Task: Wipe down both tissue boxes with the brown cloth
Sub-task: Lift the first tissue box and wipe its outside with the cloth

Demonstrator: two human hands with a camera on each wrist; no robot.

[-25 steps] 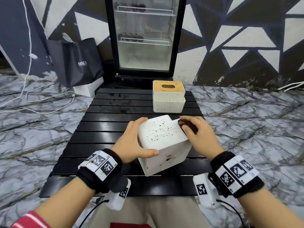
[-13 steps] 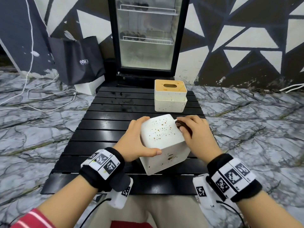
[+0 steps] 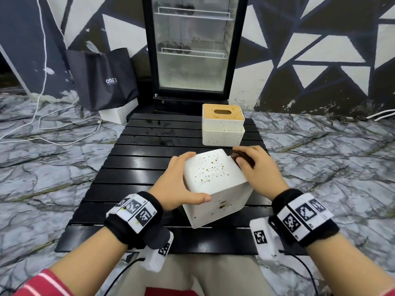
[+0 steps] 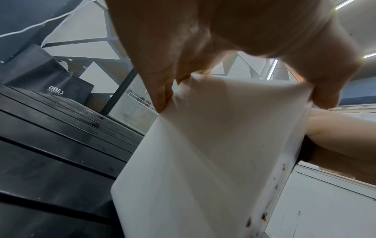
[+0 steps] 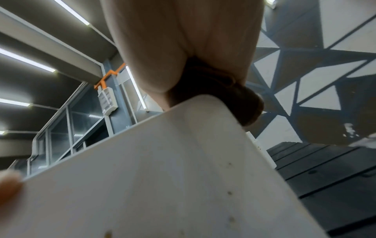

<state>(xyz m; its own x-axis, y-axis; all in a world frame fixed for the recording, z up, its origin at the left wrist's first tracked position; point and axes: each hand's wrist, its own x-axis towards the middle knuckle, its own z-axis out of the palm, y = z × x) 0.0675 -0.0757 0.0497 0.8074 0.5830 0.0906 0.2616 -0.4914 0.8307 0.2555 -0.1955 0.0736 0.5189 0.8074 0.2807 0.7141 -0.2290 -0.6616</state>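
The white speckled square tissue box (image 3: 214, 184) stands tilted on the black slatted table (image 3: 132, 167), resting on its near lower edge, with the brown-spotted face turned up. The left hand (image 3: 177, 184) grips the left side of this box: the thumb lies across the near upper edge and the fingers (image 4: 160, 90) curl over the far edge, clamped on the box wall. The right hand (image 3: 256, 169) holds the wadded brown cloth (image 3: 242, 160) against the upper right edge of the same box; its fingers are curled around the cloth, and the right wrist view shows the cloth (image 5: 227, 99) pressed on the rounded corner of the box (image 5: 162, 177).

The second white tissue box with a tan wooden slotted lid (image 3: 223, 127) stands upright beyond the tilted box, well apart from it, near the far edge of the table. A glass-door fridge (image 3: 193, 50) stands beyond the table, and a black paper bag (image 3: 102, 80) sits to the fridge's left.
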